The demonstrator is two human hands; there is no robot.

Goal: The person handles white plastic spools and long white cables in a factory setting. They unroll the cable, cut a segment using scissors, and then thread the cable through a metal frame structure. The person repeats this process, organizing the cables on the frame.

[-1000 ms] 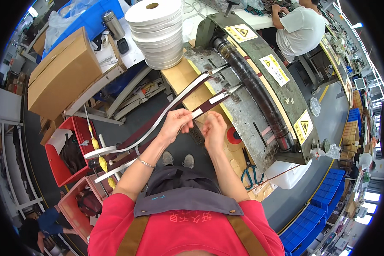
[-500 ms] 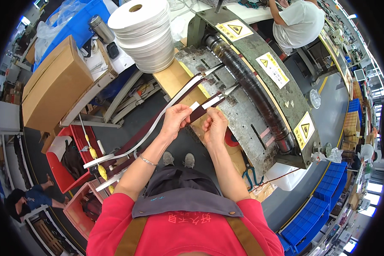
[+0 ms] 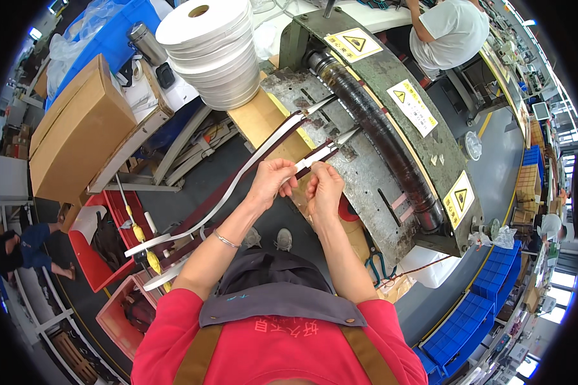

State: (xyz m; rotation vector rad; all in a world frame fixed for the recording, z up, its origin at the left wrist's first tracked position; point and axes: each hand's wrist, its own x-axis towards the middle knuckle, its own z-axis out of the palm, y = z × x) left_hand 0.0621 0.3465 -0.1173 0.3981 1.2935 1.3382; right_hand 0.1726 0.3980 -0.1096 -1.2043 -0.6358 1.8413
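Observation:
My left hand [image 3: 273,183] pinches a short white tape end beside the machine's near edge. Close to its right, my right hand [image 3: 324,190] pinches the end of the white tape [image 3: 306,162] that runs from a metal guide [image 3: 345,137]. The two tape ends meet or overlap between my fingertips; whether they are joined cannot be made out. Dark maroon webbing lies under this tape. Farther left, a second white tape [image 3: 244,171] on maroon webbing curves from a white reel [image 3: 149,245] up to another guide [image 3: 319,105]. A dark roller [image 3: 376,128] crosses the metal machine bed [image 3: 366,192].
A stack of white tape rolls [image 3: 212,64] stands behind the left tape. Cardboard box [image 3: 77,135] and steel flask [image 3: 146,42] are at far left. Red crates [image 3: 99,256] sit low left. Dark-handled scissors [image 3: 376,264] lie by my right forearm. A co-worker [image 3: 453,35] sits beyond the machine.
My left hand has moved slightly right and brought its white tape end against the tape at my right hand. The gap between them has closed. My right hand stays nearly in place.

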